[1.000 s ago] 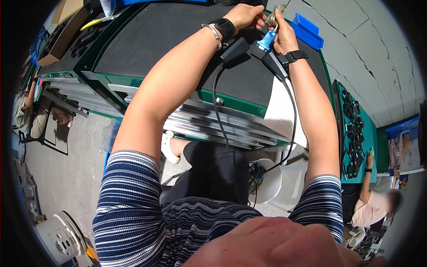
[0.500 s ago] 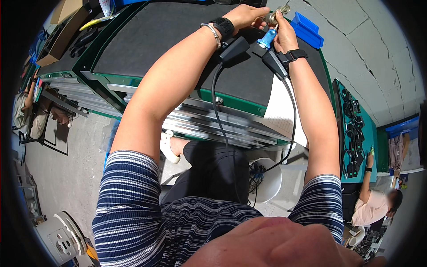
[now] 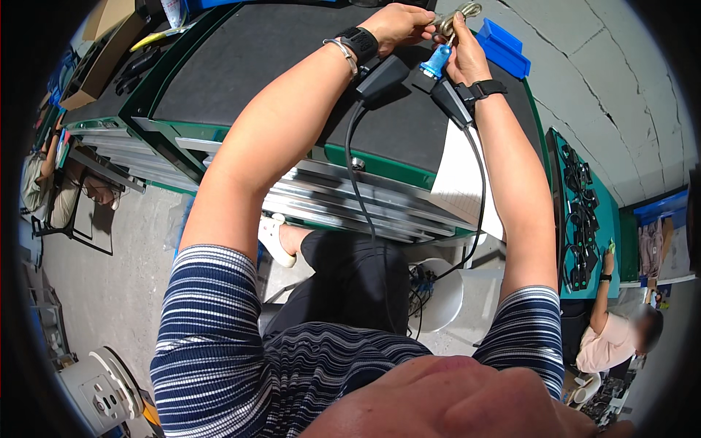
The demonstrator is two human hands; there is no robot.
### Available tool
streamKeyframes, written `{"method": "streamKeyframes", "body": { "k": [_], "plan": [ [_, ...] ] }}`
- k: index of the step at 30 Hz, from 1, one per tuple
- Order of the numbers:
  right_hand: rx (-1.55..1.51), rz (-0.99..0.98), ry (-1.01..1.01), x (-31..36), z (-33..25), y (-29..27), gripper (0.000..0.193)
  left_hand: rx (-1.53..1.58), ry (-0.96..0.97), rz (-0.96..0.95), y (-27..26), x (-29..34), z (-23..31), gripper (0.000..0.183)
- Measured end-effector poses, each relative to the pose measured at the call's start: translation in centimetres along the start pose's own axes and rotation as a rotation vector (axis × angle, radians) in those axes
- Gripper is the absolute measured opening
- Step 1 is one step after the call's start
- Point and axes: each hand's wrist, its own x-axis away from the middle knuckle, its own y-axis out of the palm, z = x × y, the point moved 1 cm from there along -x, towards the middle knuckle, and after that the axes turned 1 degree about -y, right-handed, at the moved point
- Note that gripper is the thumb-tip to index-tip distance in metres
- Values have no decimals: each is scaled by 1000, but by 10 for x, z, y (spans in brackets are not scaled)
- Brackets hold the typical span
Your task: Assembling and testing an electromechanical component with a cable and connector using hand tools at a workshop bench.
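Observation:
Over the far part of the dark-topped workbench, my right hand (image 3: 467, 58) is closed around a coiled, beige-grey cable (image 3: 467, 11). My left hand (image 3: 400, 26) pinches at the same coil from the left, fingertips together. A blue plug (image 3: 437, 60), seemingly a connector on this cable, hangs just below the right fingers. Some of the coil is hidden behind the fingers. Below my wrists, two black box-shaped devices (image 3: 382, 79) with black leads show near the wristbands.
The black mat (image 3: 241, 73) covers the bench, with a blue bin (image 3: 504, 50) at its far right corner. White lined paper (image 3: 456, 179) lies at the right edge. A white bucket (image 3: 442, 306) holding cables stands below. A person (image 3: 610, 339) works at a green table (image 3: 602, 219) on the right.
My left hand has shifted slightly left and away from me. More of the cable coil shows above my fingers, and its loops look looser. The blue plug has moved a little.

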Motion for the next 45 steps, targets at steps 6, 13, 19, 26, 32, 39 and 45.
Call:
{"method": "streamKeyframes", "body": {
  "k": [6,13,19,26,32,39,45],
  "plan": [
    [39,58,79,2,-1,1,28,-273,55,73,6,5,3,24],
    [74,50,-30,0,0,-1,21,-509,29,189,-6,5,-2,25],
    [42,52,-49,1,0,1,23,-559,-8,233,4,12,2,30],
    [-47,-28,4,3,-9,9,32,-505,-122,107,16,18,5,45],
    [-19,-112,-58,8,-21,20,34,-455,-60,104,16,16,10,43],
    [-50,-99,-26,10,-22,23,38,-486,4,114,16,17,11,44],
    [42,-23,-43,7,-21,20,36,-808,152,269,10,12,13,49]
  ]
}}
